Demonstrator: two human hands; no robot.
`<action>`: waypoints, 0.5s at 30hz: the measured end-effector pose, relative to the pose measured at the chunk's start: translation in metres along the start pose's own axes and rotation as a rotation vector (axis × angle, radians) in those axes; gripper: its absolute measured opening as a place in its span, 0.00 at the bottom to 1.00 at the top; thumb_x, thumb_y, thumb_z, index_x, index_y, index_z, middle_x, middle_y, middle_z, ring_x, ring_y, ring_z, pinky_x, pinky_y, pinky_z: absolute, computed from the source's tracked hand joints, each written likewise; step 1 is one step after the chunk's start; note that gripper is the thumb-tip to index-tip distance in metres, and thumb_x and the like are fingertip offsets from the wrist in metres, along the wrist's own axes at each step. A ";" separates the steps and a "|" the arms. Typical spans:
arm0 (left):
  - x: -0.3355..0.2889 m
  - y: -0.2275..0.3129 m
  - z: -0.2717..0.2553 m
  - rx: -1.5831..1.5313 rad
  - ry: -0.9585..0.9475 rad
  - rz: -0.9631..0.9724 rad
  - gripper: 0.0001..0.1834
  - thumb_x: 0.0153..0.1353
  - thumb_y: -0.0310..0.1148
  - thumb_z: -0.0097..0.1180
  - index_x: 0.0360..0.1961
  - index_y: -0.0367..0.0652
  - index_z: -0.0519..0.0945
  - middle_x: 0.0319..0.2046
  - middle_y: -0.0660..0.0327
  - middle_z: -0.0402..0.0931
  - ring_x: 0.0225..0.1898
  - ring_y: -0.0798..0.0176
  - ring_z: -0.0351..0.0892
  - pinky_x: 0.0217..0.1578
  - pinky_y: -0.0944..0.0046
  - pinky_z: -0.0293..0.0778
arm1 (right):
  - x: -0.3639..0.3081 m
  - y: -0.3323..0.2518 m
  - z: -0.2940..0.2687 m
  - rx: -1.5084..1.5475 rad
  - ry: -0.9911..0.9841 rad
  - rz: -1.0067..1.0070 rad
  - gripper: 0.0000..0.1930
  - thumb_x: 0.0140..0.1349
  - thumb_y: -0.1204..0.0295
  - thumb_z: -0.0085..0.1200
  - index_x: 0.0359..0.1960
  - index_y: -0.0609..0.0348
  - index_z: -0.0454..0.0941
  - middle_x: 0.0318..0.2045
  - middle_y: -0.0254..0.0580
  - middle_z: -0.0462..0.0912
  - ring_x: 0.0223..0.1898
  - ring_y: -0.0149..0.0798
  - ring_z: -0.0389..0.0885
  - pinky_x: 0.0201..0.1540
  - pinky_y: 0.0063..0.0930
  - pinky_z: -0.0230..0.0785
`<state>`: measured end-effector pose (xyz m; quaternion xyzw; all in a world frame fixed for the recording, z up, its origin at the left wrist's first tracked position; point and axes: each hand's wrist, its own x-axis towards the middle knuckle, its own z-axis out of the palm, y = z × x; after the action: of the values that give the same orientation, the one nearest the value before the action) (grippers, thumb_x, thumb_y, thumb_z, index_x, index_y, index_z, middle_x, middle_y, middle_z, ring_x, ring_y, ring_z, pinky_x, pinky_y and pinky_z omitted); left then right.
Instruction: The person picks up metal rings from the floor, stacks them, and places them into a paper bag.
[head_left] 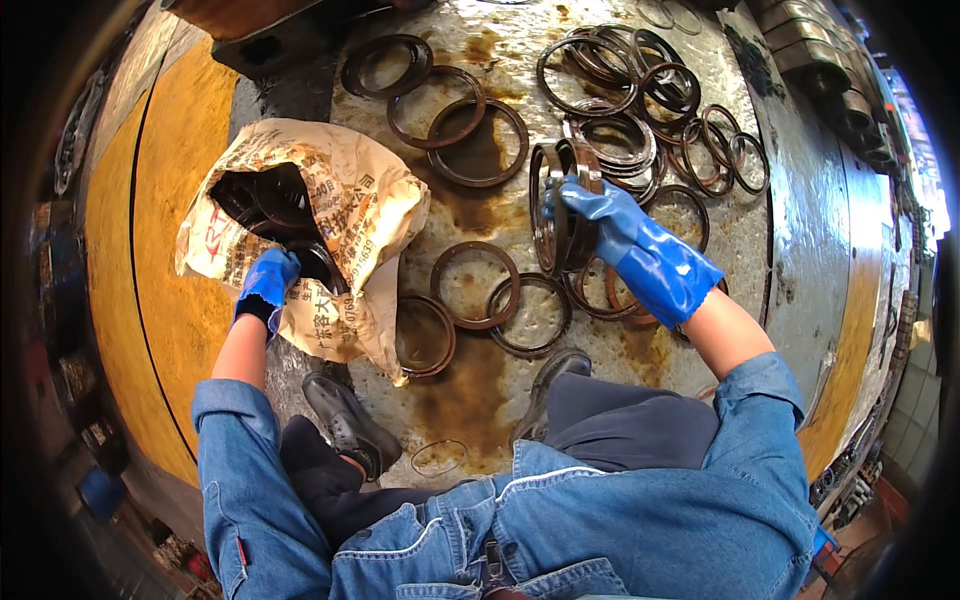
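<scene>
- Rings (588, 163), dark brown and at least two in number, stand on edge side by side in the person's right hand (612, 222), above the grey stained floor (470, 425).
- Fingers of that blue-gloved hand are wrapped around the rings, grasping them.
- Left hand (270, 280), also in a blue glove, is at the lower edge of the opening in a tan paper sack (365, 195); its fingers are bent there, but whether they pinch the paper or something inside cannot be told.
- Dark round pieces (285, 205) show through that opening.
- Three overlapping rings (519, 150) lie on the floor beyond the sack; three more (449, 335) lie between the sack and the right hand, nearer the feet.
- Larger pile of rings (648, 152) spreads beyond and to the right of the held ones.
- Thin loop (440, 442) lies between two black shoes (345, 425).
- Yellow board (180, 190) runs along the left.
- Denim jacket (640, 515) sleeves are rolled up.
</scene>
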<state>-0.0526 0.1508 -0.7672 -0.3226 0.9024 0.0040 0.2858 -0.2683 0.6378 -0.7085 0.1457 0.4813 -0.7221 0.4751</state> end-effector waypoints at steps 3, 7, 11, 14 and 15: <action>0.006 -0.007 0.002 0.045 -0.063 -0.018 0.25 0.67 0.47 0.45 0.45 0.37 0.84 0.48 0.42 0.81 0.53 0.37 0.79 0.54 0.48 0.76 | -0.006 0.012 0.006 -0.056 -0.018 -0.065 0.15 0.64 0.71 0.64 0.50 0.60 0.79 0.41 0.42 0.85 0.42 0.39 0.84 0.49 0.36 0.78; 0.005 -0.005 -0.022 0.035 -0.174 0.051 0.22 0.64 0.46 0.55 0.46 0.38 0.84 0.47 0.44 0.83 0.49 0.43 0.83 0.49 0.53 0.78 | -0.006 0.015 -0.007 -0.017 -0.053 -0.023 0.16 0.64 0.71 0.64 0.52 0.60 0.78 0.43 0.42 0.85 0.46 0.41 0.84 0.51 0.36 0.78; -0.030 -0.001 -0.093 -0.440 -0.180 -0.018 0.18 0.65 0.42 0.59 0.36 0.33 0.81 0.27 0.49 0.82 0.28 0.53 0.82 0.30 0.56 0.76 | -0.011 0.019 -0.012 0.025 -0.054 -0.040 0.17 0.65 0.71 0.63 0.53 0.60 0.77 0.45 0.43 0.84 0.47 0.42 0.84 0.52 0.39 0.78; -0.047 -0.002 -0.142 -0.749 -0.159 -0.122 0.13 0.68 0.37 0.55 0.33 0.36 0.78 0.22 0.55 0.78 0.19 0.61 0.76 0.21 0.61 0.71 | -0.011 0.019 -0.014 0.086 -0.094 -0.008 0.17 0.65 0.71 0.63 0.54 0.60 0.76 0.46 0.43 0.84 0.48 0.42 0.84 0.53 0.40 0.79; -0.059 0.006 -0.159 -0.751 -0.086 -0.076 0.14 0.68 0.38 0.55 0.34 0.35 0.78 0.22 0.55 0.78 0.18 0.62 0.75 0.20 0.60 0.71 | -0.009 0.020 -0.016 0.112 -0.103 -0.008 0.18 0.64 0.71 0.63 0.55 0.60 0.76 0.46 0.43 0.83 0.48 0.43 0.84 0.53 0.40 0.79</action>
<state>-0.1007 0.1593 -0.6046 -0.4378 0.8126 0.3372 0.1853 -0.2510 0.6544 -0.7209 0.1329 0.4156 -0.7564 0.4872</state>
